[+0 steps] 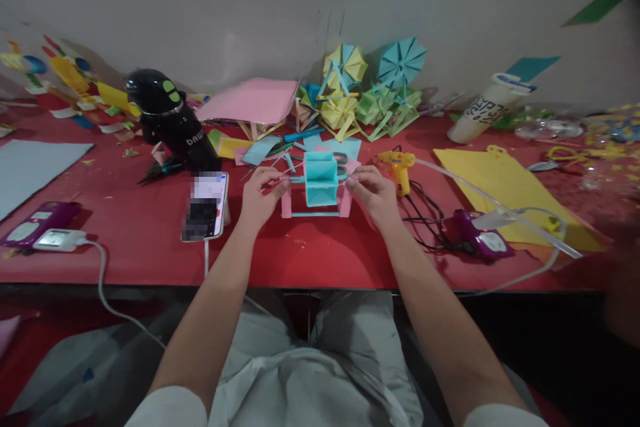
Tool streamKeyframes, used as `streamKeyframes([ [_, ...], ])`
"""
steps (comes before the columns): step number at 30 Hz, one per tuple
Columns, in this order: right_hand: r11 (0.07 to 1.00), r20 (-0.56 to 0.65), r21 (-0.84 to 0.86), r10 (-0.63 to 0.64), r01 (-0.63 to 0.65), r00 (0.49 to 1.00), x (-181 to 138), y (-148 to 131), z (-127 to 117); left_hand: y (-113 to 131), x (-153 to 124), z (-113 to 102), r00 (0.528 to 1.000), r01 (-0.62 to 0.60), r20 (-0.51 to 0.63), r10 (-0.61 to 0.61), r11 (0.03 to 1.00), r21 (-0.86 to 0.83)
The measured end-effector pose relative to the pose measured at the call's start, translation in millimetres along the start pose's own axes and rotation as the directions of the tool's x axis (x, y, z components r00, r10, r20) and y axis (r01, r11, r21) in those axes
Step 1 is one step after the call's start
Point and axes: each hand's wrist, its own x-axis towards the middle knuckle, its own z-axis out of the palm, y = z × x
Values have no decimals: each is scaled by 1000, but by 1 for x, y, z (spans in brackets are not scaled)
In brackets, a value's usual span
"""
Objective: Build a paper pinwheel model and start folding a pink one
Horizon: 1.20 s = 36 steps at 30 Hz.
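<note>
A folded turquoise paper wheel (321,179) with open compartments sits between the two posts of a pink paper stand (287,204). A thin blue paper axle (297,180) sticks out from both sides of the wheel. My left hand (263,195) is closed in a pinch at the axle's left end, by the left post. At the right end, thumb and fingers of my right hand (375,192) pinch the axle beside the other post. A blue crossbar (315,215) joins the posts low down. My fingertips partly hide both axle ends.
A yellow glue gun (400,167) with its glue stick lies right of the stand, its cord running to a purple power strip (484,237). Left are a propped phone (205,207) and a black bottle (175,120). Folded paper models (345,93) and scraps line the wall.
</note>
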Motion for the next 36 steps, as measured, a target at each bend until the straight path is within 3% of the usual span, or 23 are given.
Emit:
streamKeyframes([
  [9,999,45,22,33,-34,998,1,0,-1,-5,2,2,998,-23,50,26,998,-57],
  [21,1000,46,9,-24,24,999,1,-9,-2,4,0,2,995,-96,-31,95,994,-48],
  [36,999,79,-34,-36,38,996,1,-9,-5,4,0,-1,994,-111,9,111,993,-31],
])
